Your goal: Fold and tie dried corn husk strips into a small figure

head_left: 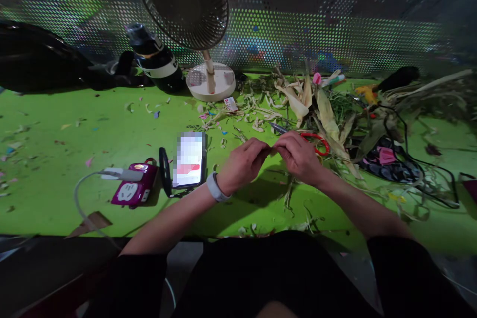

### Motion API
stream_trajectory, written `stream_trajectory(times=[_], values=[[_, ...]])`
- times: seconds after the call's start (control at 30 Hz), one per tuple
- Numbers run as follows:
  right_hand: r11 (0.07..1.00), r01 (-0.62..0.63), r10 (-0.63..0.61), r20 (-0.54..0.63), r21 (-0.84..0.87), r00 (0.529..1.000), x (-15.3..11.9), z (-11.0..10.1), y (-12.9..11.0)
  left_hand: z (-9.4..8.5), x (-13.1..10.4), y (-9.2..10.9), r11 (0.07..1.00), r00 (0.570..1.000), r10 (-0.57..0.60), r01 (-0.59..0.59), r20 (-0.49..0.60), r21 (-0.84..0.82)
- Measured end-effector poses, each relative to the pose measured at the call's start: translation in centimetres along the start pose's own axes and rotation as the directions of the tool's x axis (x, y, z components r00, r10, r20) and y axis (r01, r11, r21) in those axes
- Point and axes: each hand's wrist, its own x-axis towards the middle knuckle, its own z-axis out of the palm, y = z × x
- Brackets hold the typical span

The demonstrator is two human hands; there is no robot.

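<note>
My left hand (245,165), with a pale band at the wrist, has its thumb and fingers pinched together above the green table. Opposite it, my right hand (299,158) is pinched too, the fingertips of both nearly meeting. Between them shows a tiny yellowish bit (273,150), mostly hidden by the fingers; its kind I cannot make out. Just behind my right hand lie scissors with red handles (322,145), partly covered by the hand. Dried corn husks (327,115) and thin plant strips are heaped beyond them.
A lit phone (189,161) stands left of my hands, near a purple power bank (136,185) with a white cable. Behind are a white fan (210,83) and a dark bottle (158,62). At right, a black cord (439,164) loops over the green table (55,134).
</note>
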Motion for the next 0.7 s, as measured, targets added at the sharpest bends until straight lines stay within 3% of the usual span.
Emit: stream_trajectory(times=[0.23, 0.33, 0.4, 0.57, 0.7], values=[[0.980, -0.118, 0.125, -0.033, 0.161, 0.992, 0.4, -0.6, 0.1, -1.0, 0.4, 0.0, 0.922, 0.976, -0.198, 0.218, 0.096, -0.321], [0.971, -0.158, 0.169, -0.048, 0.177, 0.984, 0.5, -0.8, 0.1, -1.3, 0.5, -0.2, 0.870, 0.957, -0.275, 0.287, 0.087, -0.401], [0.971, -0.151, 0.158, -0.022, 0.186, 0.987, 0.5, -0.8, -0.1, -1.3, 0.6, -0.1, 0.875, 0.960, -0.266, 0.280, 0.093, -0.394], [0.975, -0.153, 0.157, -0.009, 0.163, 0.988, 0.3, -0.5, -0.7, -1.0, 0.5, 0.2, 0.967, 0.991, -0.127, 0.133, 0.038, -0.219], [0.948, -0.228, 0.231, 0.014, 0.223, 0.973, 0.3, -0.5, -0.7, -1.0, 0.6, -0.2, 0.947, 0.981, -0.176, 0.192, 0.083, -0.257]])
